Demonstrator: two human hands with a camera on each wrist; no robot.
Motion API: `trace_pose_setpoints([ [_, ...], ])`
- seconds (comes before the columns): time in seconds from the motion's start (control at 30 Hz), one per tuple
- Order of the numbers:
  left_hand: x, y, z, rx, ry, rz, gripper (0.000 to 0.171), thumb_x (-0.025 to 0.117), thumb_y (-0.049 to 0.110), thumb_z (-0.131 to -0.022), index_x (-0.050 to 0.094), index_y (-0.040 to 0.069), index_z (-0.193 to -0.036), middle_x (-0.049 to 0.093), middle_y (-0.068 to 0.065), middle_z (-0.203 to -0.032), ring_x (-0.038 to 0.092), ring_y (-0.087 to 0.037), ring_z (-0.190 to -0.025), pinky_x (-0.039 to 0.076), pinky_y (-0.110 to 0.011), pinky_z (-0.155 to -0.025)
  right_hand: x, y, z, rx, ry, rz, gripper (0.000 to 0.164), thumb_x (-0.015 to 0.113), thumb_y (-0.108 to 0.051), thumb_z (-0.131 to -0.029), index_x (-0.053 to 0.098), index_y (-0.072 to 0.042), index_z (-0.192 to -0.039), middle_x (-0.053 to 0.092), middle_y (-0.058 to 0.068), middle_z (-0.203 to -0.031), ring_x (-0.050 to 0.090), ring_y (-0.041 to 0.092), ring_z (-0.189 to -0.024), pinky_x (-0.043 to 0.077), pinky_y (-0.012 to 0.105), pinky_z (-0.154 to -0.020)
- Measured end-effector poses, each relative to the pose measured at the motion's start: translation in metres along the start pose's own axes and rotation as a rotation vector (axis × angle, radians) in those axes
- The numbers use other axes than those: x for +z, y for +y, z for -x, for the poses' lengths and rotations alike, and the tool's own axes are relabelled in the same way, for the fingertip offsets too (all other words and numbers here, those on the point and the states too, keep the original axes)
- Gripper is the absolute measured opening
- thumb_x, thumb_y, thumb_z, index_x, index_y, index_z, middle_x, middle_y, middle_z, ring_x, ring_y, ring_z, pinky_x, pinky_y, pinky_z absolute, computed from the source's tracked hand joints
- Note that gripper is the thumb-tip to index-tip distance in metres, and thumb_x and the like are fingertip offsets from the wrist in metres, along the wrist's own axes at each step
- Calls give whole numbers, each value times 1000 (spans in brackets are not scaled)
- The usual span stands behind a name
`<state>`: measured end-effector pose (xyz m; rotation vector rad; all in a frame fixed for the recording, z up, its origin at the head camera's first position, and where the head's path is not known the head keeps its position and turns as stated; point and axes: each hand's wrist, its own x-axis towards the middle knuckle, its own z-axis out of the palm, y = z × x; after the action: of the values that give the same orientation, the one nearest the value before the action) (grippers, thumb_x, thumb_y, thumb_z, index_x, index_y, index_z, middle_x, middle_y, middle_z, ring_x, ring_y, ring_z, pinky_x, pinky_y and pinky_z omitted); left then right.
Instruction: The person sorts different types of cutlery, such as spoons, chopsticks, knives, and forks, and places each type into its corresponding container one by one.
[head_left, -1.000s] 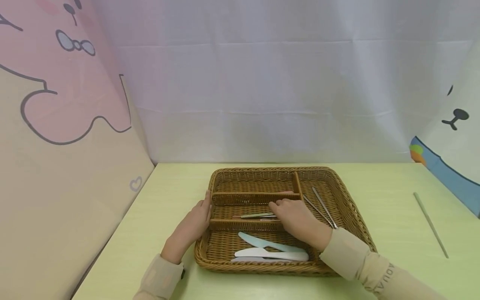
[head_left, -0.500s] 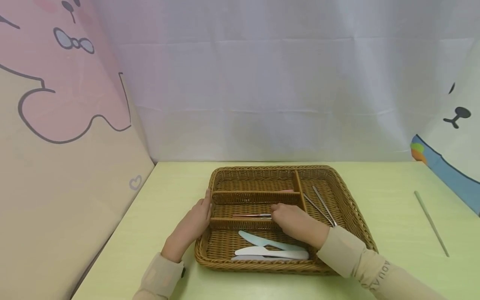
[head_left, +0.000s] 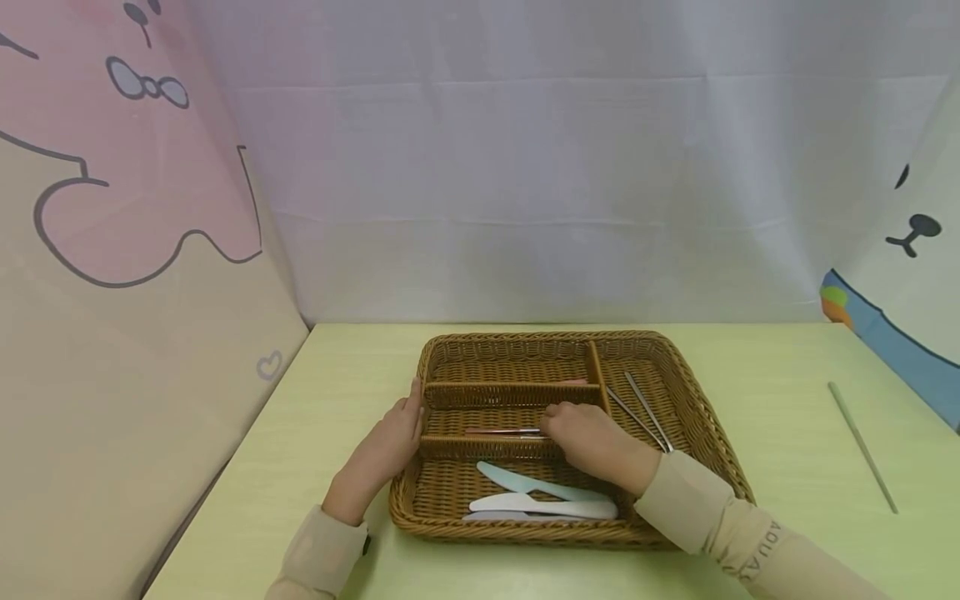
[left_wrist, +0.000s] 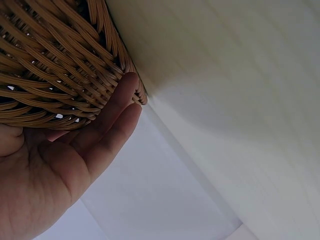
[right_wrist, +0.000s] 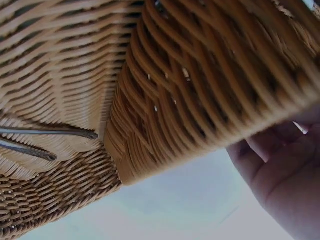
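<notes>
A brown wicker cutlery basket (head_left: pixel 525 540) with divided compartments stands before me. My left hand (head_left: pixel 386 442) rests against its left side; in the left wrist view two straight fingers (left_wrist: pixel 115 140) lie along the outer weave. My right hand (head_left: pixel 596 446) reaches into the middle compartment, fingers bent down at its right end. Thin reddish sticks with silvery ends (head_left: pixel 502 431) lie just left of those fingertips. In the right wrist view a woven divider (right_wrist: pixel 200 90) covers the fingertips of this hand (right_wrist: pixel 290 175), so I cannot tell whether they hold anything.
The front compartment holds a pale blue knife (head_left: pixel 517 481), a white knife (head_left: pixel 540 506) and a greyish one (head_left: pixel 517 517). Two slim metal rods (head_left: pixel 648 412) with ridged tips lie in the right compartment. A green stick (head_left: pixel 862 446) lies on the table at right.
The green-handled piece beside my right hand in the middle compartment has gone from view; the reddish sticks now show there. My right hand shifted only slightly. My left hand stayed at the basket's side.
</notes>
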<state>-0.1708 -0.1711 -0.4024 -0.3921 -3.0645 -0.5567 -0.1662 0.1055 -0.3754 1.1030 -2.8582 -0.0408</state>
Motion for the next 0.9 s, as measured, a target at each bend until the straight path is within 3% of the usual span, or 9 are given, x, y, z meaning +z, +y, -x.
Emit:
trace_pose_setpoints([
  [0.27, 0, 0, 1, 3, 2, -2, 54, 32, 16, -101, 8, -7, -144, 56, -24, -105, 52, -15, -64, 45, -32, -59, -8, 9, 6, 43, 104, 43, 14, 67, 3, -76, 66, -10, -81, 61, 2, -72, 53, 12, -58, 33, 19, -41],
  [0.5, 0, 0, 2, 4, 4, 4, 54, 32, 15, -101, 8, -7, -144, 56, -23, -103, 54, -16, -66, 47, -34, -61, -15, 20, 14, 94, 220, 79, 15, 61, 1, -81, 62, -11, -72, 62, 1, -72, 38, 7, -46, 21, 18, -38],
  [0.77, -1, 2, 3, 16, 16, 4, 54, 33, 14, -100, 10, -8, -144, 56, -24, -105, 56, -19, -70, 48, -35, -63, -26, 37, 27, 145, 265, 14, 11, 64, -1, -79, 67, -9, -86, 64, 2, -76, 54, 13, -56, 34, 19, -39],
  [0.9, -2, 2, 3, 18, 15, 6, 54, 33, 14, -100, 10, -8, -144, 56, -23, -102, 53, -17, -66, 47, -34, -61, -31, 48, 35, 181, 263, -8, 9, 64, -2, -79, 64, -10, -81, 61, 1, -71, 51, 12, -54, 34, 21, -41],
])
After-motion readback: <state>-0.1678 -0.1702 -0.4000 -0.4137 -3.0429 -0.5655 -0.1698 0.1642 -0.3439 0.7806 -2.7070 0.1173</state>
